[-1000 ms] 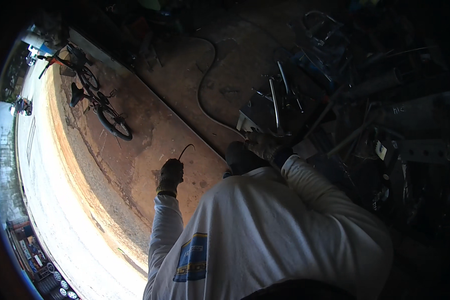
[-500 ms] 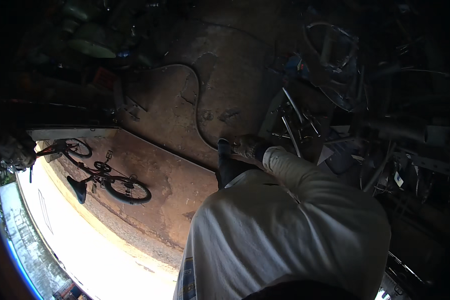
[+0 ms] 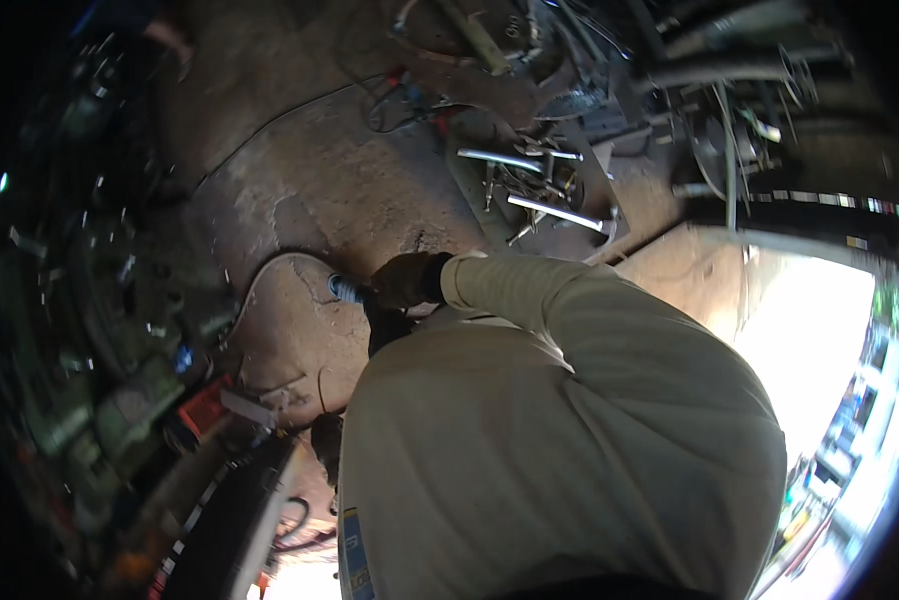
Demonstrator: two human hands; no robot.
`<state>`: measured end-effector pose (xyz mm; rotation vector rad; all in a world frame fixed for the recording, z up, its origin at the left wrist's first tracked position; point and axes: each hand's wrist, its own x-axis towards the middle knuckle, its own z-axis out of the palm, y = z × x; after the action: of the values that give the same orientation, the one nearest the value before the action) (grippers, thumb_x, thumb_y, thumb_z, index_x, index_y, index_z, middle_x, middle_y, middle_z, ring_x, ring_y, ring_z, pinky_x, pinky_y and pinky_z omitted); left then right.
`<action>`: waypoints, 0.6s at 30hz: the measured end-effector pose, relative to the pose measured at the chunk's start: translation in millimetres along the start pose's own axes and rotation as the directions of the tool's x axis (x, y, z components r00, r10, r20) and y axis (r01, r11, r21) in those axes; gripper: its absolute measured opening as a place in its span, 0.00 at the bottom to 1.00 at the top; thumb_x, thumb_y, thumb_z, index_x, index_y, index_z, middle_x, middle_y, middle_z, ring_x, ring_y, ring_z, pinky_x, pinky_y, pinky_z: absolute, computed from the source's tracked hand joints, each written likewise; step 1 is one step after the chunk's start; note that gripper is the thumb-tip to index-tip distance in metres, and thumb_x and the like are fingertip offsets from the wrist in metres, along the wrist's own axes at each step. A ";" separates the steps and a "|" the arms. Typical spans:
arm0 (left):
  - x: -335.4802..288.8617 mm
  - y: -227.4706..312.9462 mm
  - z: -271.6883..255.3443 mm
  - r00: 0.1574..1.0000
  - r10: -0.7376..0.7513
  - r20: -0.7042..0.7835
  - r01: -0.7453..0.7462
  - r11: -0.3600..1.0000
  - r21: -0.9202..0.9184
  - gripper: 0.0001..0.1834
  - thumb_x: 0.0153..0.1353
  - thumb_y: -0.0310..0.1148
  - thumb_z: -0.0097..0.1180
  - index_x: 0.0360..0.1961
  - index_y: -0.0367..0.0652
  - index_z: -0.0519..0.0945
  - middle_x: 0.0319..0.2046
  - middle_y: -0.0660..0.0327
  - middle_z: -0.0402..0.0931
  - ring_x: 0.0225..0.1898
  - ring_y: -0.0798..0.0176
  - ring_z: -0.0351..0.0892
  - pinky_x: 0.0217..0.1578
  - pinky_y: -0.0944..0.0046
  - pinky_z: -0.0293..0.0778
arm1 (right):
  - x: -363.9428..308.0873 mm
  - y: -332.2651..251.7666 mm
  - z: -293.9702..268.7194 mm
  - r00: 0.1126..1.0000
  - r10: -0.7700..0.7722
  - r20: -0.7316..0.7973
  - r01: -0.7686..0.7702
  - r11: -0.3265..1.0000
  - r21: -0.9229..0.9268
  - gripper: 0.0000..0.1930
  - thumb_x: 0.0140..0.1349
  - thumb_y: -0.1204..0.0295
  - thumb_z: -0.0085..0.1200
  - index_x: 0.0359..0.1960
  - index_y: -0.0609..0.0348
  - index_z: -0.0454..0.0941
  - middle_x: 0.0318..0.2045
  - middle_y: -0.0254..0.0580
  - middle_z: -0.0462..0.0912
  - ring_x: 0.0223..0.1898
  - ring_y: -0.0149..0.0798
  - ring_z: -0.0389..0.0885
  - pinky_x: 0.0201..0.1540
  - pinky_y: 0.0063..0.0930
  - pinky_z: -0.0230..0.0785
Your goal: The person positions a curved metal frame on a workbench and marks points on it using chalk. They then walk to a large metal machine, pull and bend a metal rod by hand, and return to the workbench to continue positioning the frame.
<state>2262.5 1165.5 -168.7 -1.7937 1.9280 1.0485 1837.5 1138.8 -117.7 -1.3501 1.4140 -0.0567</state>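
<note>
My right hand [image 3: 405,280], dark and apparently gloved, reaches out from a pale long sleeve [image 3: 500,285] in front of my body. Its fingers look curled, but they are dim and blurred. Right beside them is a dark rounded thing with a blue-grey end [image 3: 345,288]; its kind is unclear, and a cable [image 3: 260,275] on the floor runs up to it. At the left edge of my shirt [image 3: 490,440] a dark lump [image 3: 327,445] shows, perhaps my left hand, with no fingers that I can make out.
Shiny metal tubes [image 3: 555,212] lie on a plate ahead to the right, with scrap metal beyond. Machinery [image 3: 80,330] lines the left, near a red box [image 3: 205,405]. Another person's hand [image 3: 175,45] shows at the far left. A bright opening [image 3: 810,330] is at right.
The view has swung to the left. The bicycle has mostly left the picture, and the metal tubes appear further left and higher. My right hand stays beside the dark rounded thing.
</note>
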 end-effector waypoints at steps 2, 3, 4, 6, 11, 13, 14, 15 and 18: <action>58.7 9.4 -54.5 0.993 0.108 0.046 -0.111 0.992 0.059 0.07 0.53 0.31 0.65 0.31 0.43 0.80 0.30 0.55 0.80 0.36 0.51 0.82 0.38 0.48 0.79 | 35.7 11.5 -8.5 0.997 0.054 -0.054 -0.060 0.991 -0.115 0.16 0.68 0.59 0.52 0.51 0.52 0.81 0.48 0.49 0.84 0.52 0.52 0.82 0.56 0.45 0.73; 89.3 18.6 -85.5 0.982 0.181 0.053 -0.184 0.981 0.065 0.07 0.53 0.32 0.65 0.31 0.43 0.80 0.30 0.55 0.80 0.35 0.51 0.82 0.37 0.48 0.79 | 71.8 34.2 7.0 0.994 -0.055 -0.094 0.033 0.974 -0.223 0.16 0.67 0.62 0.52 0.52 0.51 0.81 0.48 0.48 0.84 0.53 0.50 0.82 0.56 0.43 0.74; 118.4 29.8 -115.4 0.967 0.246 0.063 -0.251 0.966 0.070 0.07 0.54 0.32 0.65 0.31 0.43 0.80 0.30 0.55 0.79 0.35 0.50 0.82 0.37 0.48 0.79 | 108.8 57.2 23.4 0.978 -0.163 -0.131 0.111 0.934 -0.339 0.15 0.67 0.65 0.52 0.53 0.50 0.80 0.48 0.46 0.83 0.54 0.49 0.82 0.56 0.40 0.76; 173.7 54.0 -168.7 0.926 0.372 0.067 -0.374 0.927 0.034 0.07 0.54 0.32 0.65 0.31 0.43 0.80 0.30 0.55 0.79 0.35 0.50 0.82 0.37 0.48 0.79 | 105.1 45.7 2.2 0.799 -0.435 -0.414 0.170 0.824 -0.540 0.15 0.66 0.68 0.50 0.53 0.49 0.81 0.51 0.45 0.82 0.55 0.47 0.81 0.57 0.37 0.77; 281.1 183.4 -299.0 0.234 0.893 0.384 -0.876 0.022 0.481 0.08 0.58 0.34 0.62 0.33 0.42 0.78 0.30 0.57 0.78 0.31 0.52 0.81 0.33 0.49 0.78 | 102.9 -34.2 -57.3 0.706 0.063 -0.705 -0.067 0.998 0.022 0.19 0.68 0.63 0.51 0.59 0.52 0.76 0.56 0.46 0.79 0.58 0.49 0.78 0.61 0.39 0.73; 306.8 219.0 -329.1 0.233 0.897 0.375 -0.941 0.110 0.321 0.09 0.58 0.35 0.62 0.34 0.42 0.78 0.31 0.57 0.77 0.30 0.54 0.80 0.30 0.52 0.78 | 110.8 -57.9 -93.1 0.648 0.250 -0.720 -0.096 0.964 0.248 0.22 0.69 0.61 0.51 0.62 0.53 0.74 0.57 0.47 0.78 0.59 0.50 0.78 0.62 0.40 0.73; 308.7 238.4 -341.5 0.243 0.899 0.364 -0.958 0.164 0.234 0.09 0.58 0.35 0.61 0.35 0.42 0.78 0.31 0.57 0.77 0.29 0.55 0.80 0.28 0.54 0.77 | 104.3 -79.2 -110.2 0.584 0.263 -0.768 -0.044 0.955 0.294 0.24 0.69 0.59 0.52 0.64 0.54 0.72 0.57 0.47 0.78 0.59 0.51 0.78 0.62 0.41 0.72; 313.3 267.3 -350.9 0.232 0.899 0.371 -0.972 0.195 0.135 0.10 0.58 0.36 0.61 0.35 0.42 0.78 0.32 0.57 0.77 0.28 0.56 0.79 0.26 0.55 0.77 | 101.9 -87.9 -123.5 0.503 0.304 -0.809 0.006 0.935 0.355 0.27 0.69 0.57 0.52 0.67 0.54 0.69 0.58 0.47 0.77 0.59 0.52 0.78 0.62 0.42 0.72; 307.3 324.0 -379.9 0.658 0.594 0.463 -0.537 0.801 -0.264 0.12 0.53 0.34 0.62 0.38 0.44 0.79 0.36 0.58 0.78 0.29 0.60 0.79 0.22 0.61 0.75 | 146.1 -86.5 -171.0 0.412 0.092 -0.907 0.075 0.988 0.135 0.29 0.69 0.57 0.52 0.70 0.53 0.67 0.58 0.47 0.78 0.57 0.51 0.79 0.62 0.42 0.72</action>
<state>1996.9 666.1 -14.6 -0.7585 2.1097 1.6577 1816.2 900.4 -89.7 -1.1818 2.2688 -1.0526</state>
